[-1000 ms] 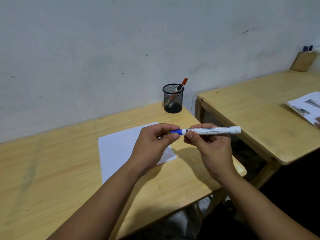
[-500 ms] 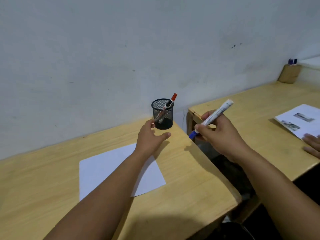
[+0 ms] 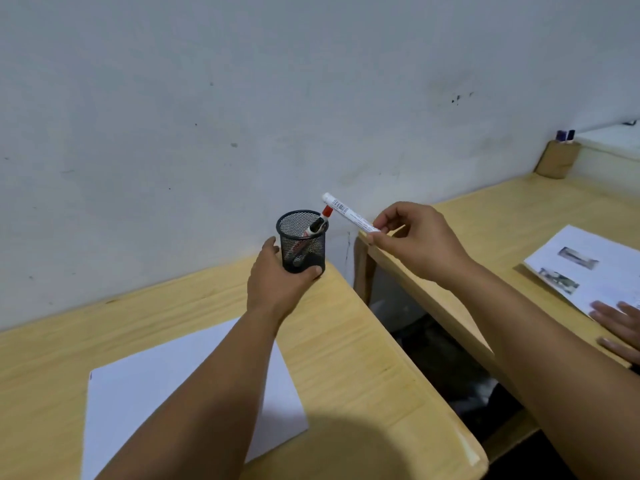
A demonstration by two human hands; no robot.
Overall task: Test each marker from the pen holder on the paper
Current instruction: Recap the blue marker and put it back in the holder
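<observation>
A black mesh pen holder (image 3: 302, 241) stands at the far right corner of my wooden desk (image 3: 349, 358), against the wall. My left hand (image 3: 277, 282) is wrapped around its base. Inside it leans a marker with a red cap (image 3: 320, 221). My right hand (image 3: 415, 244) pinches a white marker (image 3: 349, 213) by its lower end and holds it tilted, its white end up and left, just above the holder's rim. Its blue cap is hidden in my fingers. A white sheet of paper (image 3: 145, 386) lies on the desk under my left forearm.
A second wooden desk (image 3: 491, 216) stands to the right across a dark gap. On it lie a printed sheet (image 3: 588, 268) and another person's hand (image 3: 620, 327). A brown holder with blue caps (image 3: 557, 161) sits at its far end.
My left hand has moved from beside the pen holder to grip its base. My right hand has swung the white marker left, so it points over the holder. The camera has come closer.
</observation>
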